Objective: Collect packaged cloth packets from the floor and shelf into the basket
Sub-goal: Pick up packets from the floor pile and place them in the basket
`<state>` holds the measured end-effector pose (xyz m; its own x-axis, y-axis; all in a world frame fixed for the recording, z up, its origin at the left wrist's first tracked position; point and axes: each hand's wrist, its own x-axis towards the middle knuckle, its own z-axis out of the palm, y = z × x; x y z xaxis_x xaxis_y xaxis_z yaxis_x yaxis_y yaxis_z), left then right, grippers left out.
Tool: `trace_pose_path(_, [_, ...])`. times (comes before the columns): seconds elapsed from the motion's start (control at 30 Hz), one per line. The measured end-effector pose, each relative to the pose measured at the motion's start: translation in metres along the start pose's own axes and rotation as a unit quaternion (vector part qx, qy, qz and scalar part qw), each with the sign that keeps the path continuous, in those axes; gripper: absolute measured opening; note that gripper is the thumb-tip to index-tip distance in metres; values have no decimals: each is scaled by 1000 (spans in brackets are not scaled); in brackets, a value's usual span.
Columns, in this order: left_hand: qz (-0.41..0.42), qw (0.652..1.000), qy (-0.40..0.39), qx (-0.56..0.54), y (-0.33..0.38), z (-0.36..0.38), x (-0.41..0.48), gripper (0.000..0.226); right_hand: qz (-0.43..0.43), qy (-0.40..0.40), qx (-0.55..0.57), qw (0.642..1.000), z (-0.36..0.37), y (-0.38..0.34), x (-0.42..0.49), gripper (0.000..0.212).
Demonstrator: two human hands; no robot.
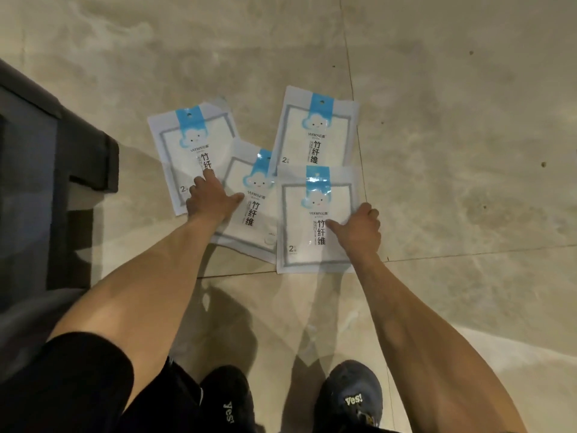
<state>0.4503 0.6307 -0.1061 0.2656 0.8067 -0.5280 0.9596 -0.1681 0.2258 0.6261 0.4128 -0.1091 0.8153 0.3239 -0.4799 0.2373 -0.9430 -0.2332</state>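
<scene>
Dim, warm light is falling from above on the pale beige concrete floor (452, 135), brightening it in uneven patches. Glare is washing across the 4 glossy white-and-blue plastic packets (315, 135), bleaching their fronts. The 2 bare forearms (140, 276) are casting faint, overlapping shadows near the dark shoes (352, 392). The dark grey boxy structure (40, 182) at left is sinking into shadow, and wide-angle distortion is bending the floor seams (351, 82)
</scene>
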Motion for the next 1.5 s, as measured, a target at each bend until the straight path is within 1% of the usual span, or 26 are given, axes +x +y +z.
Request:
trace_pose_path(0.17, [-37,999,-1,-35,-5,3,2,85,21,-7,24,999,1,2,2,83])
trace_pose_path(0.23, [-45,997,-16,-52,-5,2,2,77,42,-21,80,996,1,3,6,81])
trace_pose_path(0.3, [-60,990,-58,-115,-8,-1,1,66,67,-37,149,986,-1,4,9,73])
trace_pose_path(0.37, [-86,965,-100,-227,-14,-2,1,63,83,-57,182,978,-4,7,10,59])
trace_pose_path(0.4, [-96,948,-119,-279,-15,-5,-1,56,87,-68,197,974,-5,8,10,51])
trace_pose_path(0.43, [-104,929,-138,-326,-16,-6,-3,44,92,-78,215,969,-5,11,9,45])
trace_pose_path(0.47, [-112,912,-151,-364,-17,-9,-6,31,95,-86,234,964,-6,12,8,42])
trace_pose_path(0.5, [-120,897,-160,-394,-18,-11,-8,25,98,-89,248,960,-6,13,8,40])
trace_pose_path(0.53, [-124,884,-164,-419,-18,-13,-10,24,103,-89,262,955,-7,13,7,40])
trace_pose_path(0.57, [-125,877,-162,-435,-18,-16,-14,29,107,-91,278,950,-10,12,4,40])
trace_pose_path(0.6, [-124,875,-156,-441,-17,-21,-20,34,109,-97,296,944,-15,11,0,41])
trace_pose_path(0.67, [-132,876,-137,-443,-18,-32,-35,34,104,-106,324,934,-31,7,-12,39])
trace_pose_path(0.73, [-157,870,-133,-448,-28,-51,-59,36,85,-120,333,931,-53,3,-34,33])
trace_pose_path(0.8, [-188,865,-155,-440,-39,-78,-85,43,75,-137,338,928,-85,-1,-65,25])
trace_pose_path(0.83, [-196,860,-174,-438,-40,-95,-100,42,74,-143,342,926,-102,-3,-82,23])
trace_pose_path(0.93, [-199,850,-223,-433,-30,-154,-154,21,81,-154,346,922,-170,-14,-133,22])
trace_pose_path(1.0, [-181,848,-249,-432,-19,-197,-191,17,87,-152,366,914,-221,-23,-167,16])
trace_pose_path(1.07, [-164,850,-255,-432,-8,-239,-226,21,98,-153,383,906,-276,-33,-197,14])
trace_pose_path(1.13, [-164,843,-260,-442,4,-283,-260,27,103,-154,394,900,-331,-41,-224,15])
trace_pose_path(1.2, [-162,834,-269,-453,19,-327,-297,29,109,-152,403,896,-387,-50,-252,10])
trace_pose_path(1.27, [-157,831,-287,-450,33,-365,-334,29,111,-145,413,892,-440,-53,-282,9])
trace_pose_path(1.4, [-157,827,-272,-466,57,-430,-397,39,101,-145,435,883,-532,-46,-339,11])
trace_pose_path(1.5, [-109,831,-270,-473,82,-472,-440,34,102,-152,441,879,-578,-31,-376,16])
